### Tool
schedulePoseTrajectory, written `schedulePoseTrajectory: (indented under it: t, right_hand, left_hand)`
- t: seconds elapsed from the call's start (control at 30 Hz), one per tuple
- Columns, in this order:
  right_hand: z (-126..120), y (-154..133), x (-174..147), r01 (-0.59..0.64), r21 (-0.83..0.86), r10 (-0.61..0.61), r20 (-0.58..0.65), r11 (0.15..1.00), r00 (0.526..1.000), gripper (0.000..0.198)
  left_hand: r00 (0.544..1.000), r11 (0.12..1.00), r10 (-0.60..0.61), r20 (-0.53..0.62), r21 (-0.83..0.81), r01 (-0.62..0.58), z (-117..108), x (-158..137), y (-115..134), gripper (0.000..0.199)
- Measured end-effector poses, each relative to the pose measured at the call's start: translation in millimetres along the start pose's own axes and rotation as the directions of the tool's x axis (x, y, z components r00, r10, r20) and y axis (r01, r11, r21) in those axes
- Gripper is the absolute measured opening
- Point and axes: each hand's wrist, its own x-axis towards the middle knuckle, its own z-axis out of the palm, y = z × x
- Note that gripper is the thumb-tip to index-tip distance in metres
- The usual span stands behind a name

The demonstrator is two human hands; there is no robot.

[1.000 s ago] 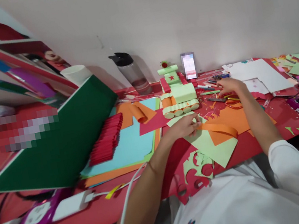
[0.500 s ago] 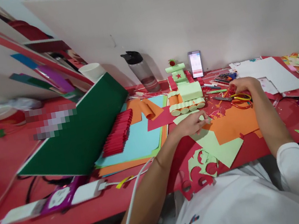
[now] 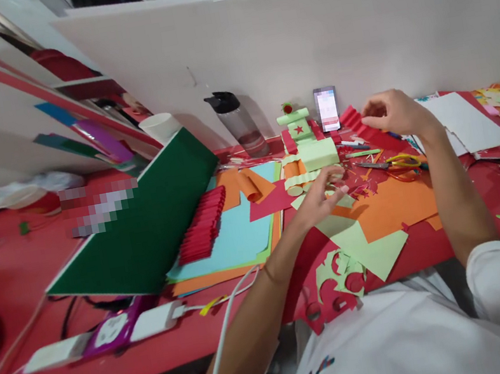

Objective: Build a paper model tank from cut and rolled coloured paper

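My right hand [image 3: 394,113] is raised above the tools on the right, its thumb and fingers closed on a red pleated paper strip [image 3: 356,124]. With fingers apart, my left hand [image 3: 322,195] reaches to the front of a green paper model tank [image 3: 318,153]. Its fingertips cover part of the model's lower roll; whether they touch it I cannot tell. The model has a red star, red side pieces and orange paper in its tracks. Below my right hand lie yellow-handled scissors [image 3: 391,163] on orange paper [image 3: 391,207].
Left of the model, red pleated paper [image 3: 203,224] rests on blue sheets [image 3: 243,233] beside a slanted green board [image 3: 141,225]. A bottle [image 3: 239,124] and a phone [image 3: 327,110] stand by the partition. Cut green scraps [image 3: 341,273] lie at the table's front edge.
My right hand has risen from beside the scissors and now holds the red pleated strip. My left hand's fingers have spread and shifted up toward the model.
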Motion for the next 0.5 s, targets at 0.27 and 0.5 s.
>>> schedulePoseTrajectory:
  t: [0.27, 0.5]
  right_hand:
    - [67, -42, 13, 0.047, 0.595, -0.045, -0.019, 0.803, 0.999, 0.033]
    - [108, -27, 26, -0.019, 0.65, 0.16, -0.16, 0.76, 0.974, 0.037]
  left_hand:
    - [0.957, 0.978, 0.13, -0.259, -0.125, -0.166, -6, 2, 13, 0.081]
    - [0.864, 0.983, 0.123, -0.489, 0.182, -0.037, -22, 19, 35, 0.059]
